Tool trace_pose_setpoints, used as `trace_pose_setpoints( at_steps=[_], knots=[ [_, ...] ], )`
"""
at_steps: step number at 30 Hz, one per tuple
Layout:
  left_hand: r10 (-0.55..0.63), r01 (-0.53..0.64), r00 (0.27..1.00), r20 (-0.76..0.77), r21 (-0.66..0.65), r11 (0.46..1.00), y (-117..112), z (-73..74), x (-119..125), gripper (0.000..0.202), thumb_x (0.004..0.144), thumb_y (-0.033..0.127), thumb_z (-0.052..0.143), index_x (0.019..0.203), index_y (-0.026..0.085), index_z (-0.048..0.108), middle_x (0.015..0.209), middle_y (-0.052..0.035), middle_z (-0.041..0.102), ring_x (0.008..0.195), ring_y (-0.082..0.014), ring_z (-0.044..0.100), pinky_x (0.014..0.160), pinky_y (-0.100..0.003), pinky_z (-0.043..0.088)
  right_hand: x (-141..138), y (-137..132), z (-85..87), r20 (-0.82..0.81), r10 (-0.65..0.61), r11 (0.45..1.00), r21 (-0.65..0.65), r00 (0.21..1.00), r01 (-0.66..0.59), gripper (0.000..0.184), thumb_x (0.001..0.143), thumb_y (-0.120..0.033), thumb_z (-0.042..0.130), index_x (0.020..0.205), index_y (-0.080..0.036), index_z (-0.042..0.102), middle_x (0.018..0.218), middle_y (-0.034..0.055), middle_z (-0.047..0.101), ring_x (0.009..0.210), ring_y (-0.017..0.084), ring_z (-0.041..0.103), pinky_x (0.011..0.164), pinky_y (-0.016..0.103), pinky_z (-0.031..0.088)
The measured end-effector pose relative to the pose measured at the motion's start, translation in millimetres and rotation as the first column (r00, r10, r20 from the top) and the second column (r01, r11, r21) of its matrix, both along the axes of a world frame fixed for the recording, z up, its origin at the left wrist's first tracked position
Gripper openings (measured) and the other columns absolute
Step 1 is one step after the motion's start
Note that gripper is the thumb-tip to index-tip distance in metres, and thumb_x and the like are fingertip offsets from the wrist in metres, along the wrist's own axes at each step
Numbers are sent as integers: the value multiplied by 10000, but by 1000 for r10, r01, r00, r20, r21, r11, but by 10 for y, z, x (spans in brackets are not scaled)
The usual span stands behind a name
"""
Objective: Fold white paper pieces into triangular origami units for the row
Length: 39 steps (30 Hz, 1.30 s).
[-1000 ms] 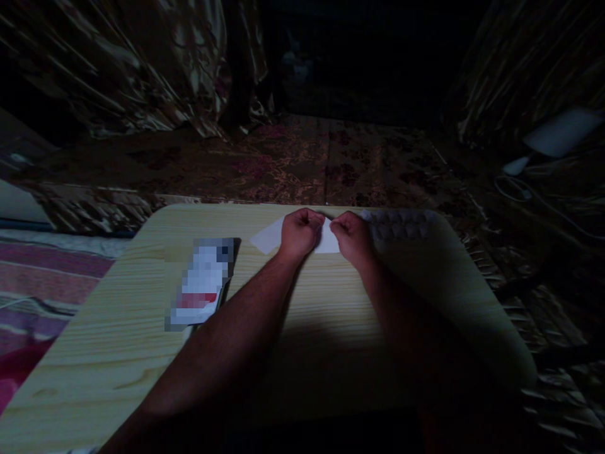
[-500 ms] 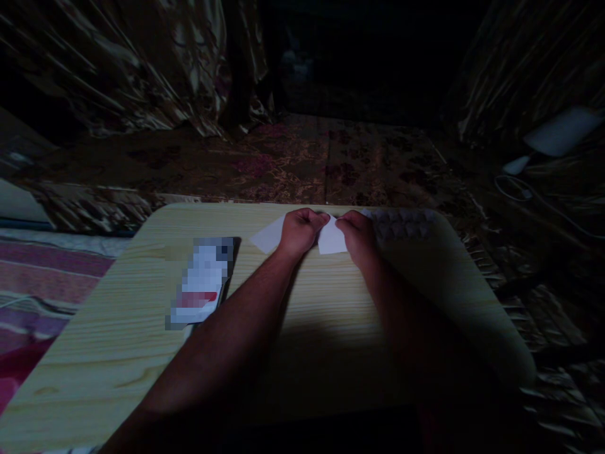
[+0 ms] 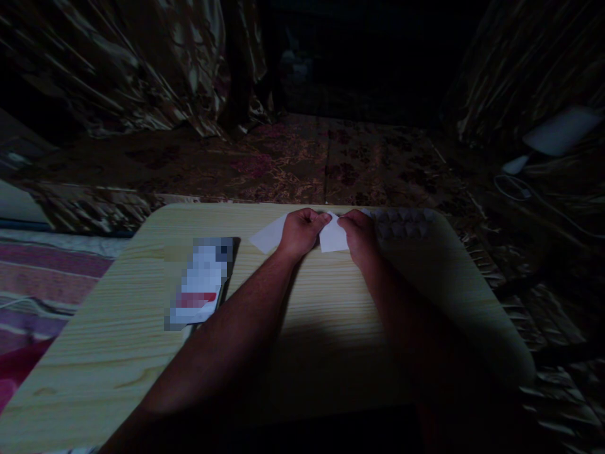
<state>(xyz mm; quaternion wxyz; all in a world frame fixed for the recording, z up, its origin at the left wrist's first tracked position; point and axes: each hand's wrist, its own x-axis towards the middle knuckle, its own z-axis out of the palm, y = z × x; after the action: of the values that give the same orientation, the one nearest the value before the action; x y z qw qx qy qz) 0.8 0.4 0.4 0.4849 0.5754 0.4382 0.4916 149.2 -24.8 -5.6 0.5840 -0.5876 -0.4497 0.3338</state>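
Both forearms (image 3: 236, 315) reach forward, hands (image 3: 301, 232) (image 3: 362, 234) close together, fingers curled.

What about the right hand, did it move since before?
Yes, slightly: against the table, the right hand shifted to the right.

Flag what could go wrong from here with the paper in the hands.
1. The white paper could crease or tear: the left grip and right grip pinch it close together.
2. The right grip is beside the dark peaked pieces; a sideways move might bump them.
3. The left forearm passes close to the pixelated item and might brush it.
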Motion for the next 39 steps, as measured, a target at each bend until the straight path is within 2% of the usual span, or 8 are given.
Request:
trace_pose_setpoints(
  at_steps=[5, 11, 16, 20, 24, 26, 33, 39],
  knots=[
    [16, -14, 998, -60, 26, 1000, -3, -19, -1, 473, 713, 596, 760, 625, 158, 607, 559, 16, 540, 511, -82, 400, 497, -237, 311, 3, -9, 16, 20, -12, 1000, 0, 1000, 12, 161, 676, -358, 640, 683, -201, 602, 604, -42, 544, 615, 144, 491, 562, 272, 386],
    [27, -23, 995, -97, 34, 999, -21, 22, -4, 542, 755, 648, 699, 560, 166, 547, 523, 15, 496, 498, -83, 364, 478, -244, 276, 6, -7, 11, 9, -8, 1000, 4, 1000, 8, 172, 679, -371, 634, 687, -203, 595, 602, -39, 541, 615, 147, 499, 555, 273, 380],
    [66, -65, 998, -13, 37, 997, -2, 29, -18, 569, 805, 667, 636, 539, 174, 534, 496, 14, 457, 489, -92, 364, 494, -255, 287, 31, 16, -21, -36, -24, 999, 45, 999, 25, 169, 673, -360, 642, 695, -195, 616, 598, -44, 544, 611, 139, 496, 555, 266, 376],
    [86, -89, 994, 72, 46, 995, 13, 12, -6, 502, 851, 610, 600, 603, 174, 577, 548, 3, 513, 532, -103, 430, 528, -245, 338, 23, 22, -37, -101, -8, 1000, 22, 995, 10, 184, 669, -371, 665, 713, -198, 620, 559, -56, 525, 557, 131, 477, 506, 256, 346],
    [-17, 18, 998, 54, -3, 1000, -15, 13, 19, 303, 718, 447, 769, 739, 171, 644, 636, 13, 595, 551, -100, 479, 527, -231, 365, 5, 20, -39, -133, 4, 999, 52, 991, 2, 201, 695, -389, 673, 733, -202, 611, 566, -52, 555, 545, 128, 505, 510, 251, 379],
    [-33, 35, 999, 41, -36, 999, -24, 14, 21, 275, 683, 394, 784, 725, 168, 634, 609, 20, 587, 510, -92, 460, 500, -231, 353, -7, 15, -35, -128, 18, 998, 66, 992, -9, 191, 709, -382, 669, 743, -204, 604, 571, -49, 577, 548, 128, 527, 519, 248, 393],
    [62, -54, 988, 139, -57, 997, 3, 22, -9, 210, 682, 338, 744, 720, 169, 626, 621, 17, 616, 520, -101, 506, 507, -232, 386, -74, -29, 5, 4, 111, 992, 65, 994, -111, 137, 719, -327, 650, 728, -205, 588, 566, -48, 590, 551, 118, 527, 554, 247, 403],
    [-7, 11, 998, 58, -67, 998, -29, 54, -10, 183, 678, 315, 733, 719, 163, 639, 606, 21, 609, 504, -96, 489, 486, -229, 364, -57, -38, 35, -54, 76, 995, 74, 996, -72, 190, 741, -373, 667, 798, -197, 626, 571, -59, 562, 528, 113, 496, 528, 251, 381]
  ],
)
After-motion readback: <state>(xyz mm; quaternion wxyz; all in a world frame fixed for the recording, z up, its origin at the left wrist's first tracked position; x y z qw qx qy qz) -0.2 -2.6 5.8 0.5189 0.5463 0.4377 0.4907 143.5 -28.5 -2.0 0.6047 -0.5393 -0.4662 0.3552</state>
